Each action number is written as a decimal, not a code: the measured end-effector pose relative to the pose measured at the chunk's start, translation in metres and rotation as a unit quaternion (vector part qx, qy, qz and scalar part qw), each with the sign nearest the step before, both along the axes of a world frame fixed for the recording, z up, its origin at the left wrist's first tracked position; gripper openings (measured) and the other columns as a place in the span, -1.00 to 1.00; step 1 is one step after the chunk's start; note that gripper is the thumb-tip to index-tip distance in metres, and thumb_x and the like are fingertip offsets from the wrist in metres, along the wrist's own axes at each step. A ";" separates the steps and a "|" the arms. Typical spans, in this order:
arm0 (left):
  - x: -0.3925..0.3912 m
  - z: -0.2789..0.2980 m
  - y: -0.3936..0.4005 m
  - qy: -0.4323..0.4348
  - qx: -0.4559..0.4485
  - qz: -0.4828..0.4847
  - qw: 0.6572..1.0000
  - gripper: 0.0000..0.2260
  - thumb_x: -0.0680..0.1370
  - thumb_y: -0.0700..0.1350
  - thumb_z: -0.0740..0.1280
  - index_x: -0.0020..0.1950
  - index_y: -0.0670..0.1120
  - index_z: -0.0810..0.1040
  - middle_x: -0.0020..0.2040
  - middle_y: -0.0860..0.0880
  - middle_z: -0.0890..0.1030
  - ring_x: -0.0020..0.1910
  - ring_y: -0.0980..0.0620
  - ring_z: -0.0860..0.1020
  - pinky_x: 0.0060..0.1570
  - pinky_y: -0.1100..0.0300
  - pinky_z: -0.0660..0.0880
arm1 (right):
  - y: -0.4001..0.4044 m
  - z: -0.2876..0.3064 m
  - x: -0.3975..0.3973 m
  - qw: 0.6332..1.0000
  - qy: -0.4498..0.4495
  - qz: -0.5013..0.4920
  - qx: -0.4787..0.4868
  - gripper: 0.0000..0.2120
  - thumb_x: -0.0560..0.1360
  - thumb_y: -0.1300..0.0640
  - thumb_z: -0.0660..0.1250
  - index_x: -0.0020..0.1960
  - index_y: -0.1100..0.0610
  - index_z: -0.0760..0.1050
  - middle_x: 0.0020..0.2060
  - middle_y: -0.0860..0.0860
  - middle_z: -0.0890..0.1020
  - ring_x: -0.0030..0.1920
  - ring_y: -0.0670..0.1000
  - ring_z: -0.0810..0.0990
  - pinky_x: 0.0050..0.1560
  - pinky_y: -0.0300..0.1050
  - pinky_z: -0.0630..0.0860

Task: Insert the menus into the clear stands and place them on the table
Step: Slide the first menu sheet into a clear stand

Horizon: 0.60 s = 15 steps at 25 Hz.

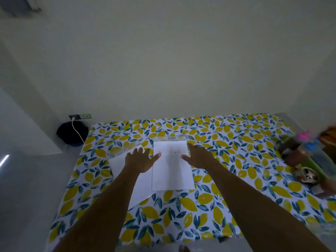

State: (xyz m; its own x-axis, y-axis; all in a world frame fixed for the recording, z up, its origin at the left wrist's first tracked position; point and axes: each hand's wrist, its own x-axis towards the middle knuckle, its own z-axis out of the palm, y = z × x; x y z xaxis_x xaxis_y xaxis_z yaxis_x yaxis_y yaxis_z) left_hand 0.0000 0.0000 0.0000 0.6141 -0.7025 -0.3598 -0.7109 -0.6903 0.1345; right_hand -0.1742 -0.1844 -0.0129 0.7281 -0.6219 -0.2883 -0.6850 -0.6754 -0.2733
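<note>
A white menu sheet (172, 170) lies flat in the middle of the lemon-print table (227, 151), apparently inside a clear stand (171, 138) whose transparent edge shows just beyond it. A second white sheet (120, 166) lies angled to its left, with another clear stand (125, 147) at its far end. My left hand (141, 160) rests open, fingers spread, over the gap between the two sheets, thumb on the middle sheet's left edge. My right hand (199, 157) is open at that sheet's right edge, thumb touching the paper.
A cluster of containers and colourful items (307, 155) crowds the table's right side. A dark bag (71, 133) with a white cable sits on the floor by the wall outlet at the left. The wall runs close behind the table.
</note>
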 end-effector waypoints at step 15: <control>-0.034 -0.133 -0.050 0.132 -0.001 0.165 0.978 -0.42 0.55 0.11 0.26 0.47 -0.11 0.18 0.29 -0.33 0.37 0.22 -0.38 0.46 0.22 -0.14 0.44 | -0.036 -0.152 -0.011 0.971 -0.011 -0.126 0.204 -0.38 0.52 -0.03 0.29 0.46 0.21 0.19 0.28 0.24 0.53 0.25 0.25 0.52 0.22 0.11 0.49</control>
State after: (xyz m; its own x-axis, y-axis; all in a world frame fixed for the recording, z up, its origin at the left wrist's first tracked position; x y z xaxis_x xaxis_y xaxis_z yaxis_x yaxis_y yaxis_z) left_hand -0.0338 -0.0503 -0.1327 0.6931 -0.4830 -0.5352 -0.3910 -0.8756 0.2838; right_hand -0.1851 -0.2199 -0.1649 0.5764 -0.6187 -0.5338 -0.8054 -0.3197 -0.4991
